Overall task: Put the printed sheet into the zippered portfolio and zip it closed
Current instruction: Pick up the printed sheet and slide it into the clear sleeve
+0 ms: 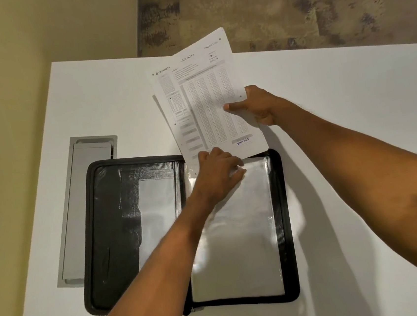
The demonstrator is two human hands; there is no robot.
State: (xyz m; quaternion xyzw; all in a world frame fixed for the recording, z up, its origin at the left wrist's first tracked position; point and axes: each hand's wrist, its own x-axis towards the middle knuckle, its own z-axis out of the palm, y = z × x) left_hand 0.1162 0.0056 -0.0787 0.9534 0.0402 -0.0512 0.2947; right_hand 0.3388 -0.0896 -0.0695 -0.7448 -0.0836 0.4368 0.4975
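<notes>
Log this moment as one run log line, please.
stage: inserting | right hand: holds printed sheet | left hand: at clear sleeve top | zippered portfolio: open flat, unzipped

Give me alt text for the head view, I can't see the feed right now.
The right hand holds a printed sheet above an open black zippered portfolio on a white table, while the left hand rests at the top of its clear sleeve. The sheet is not yet inside.
</notes>
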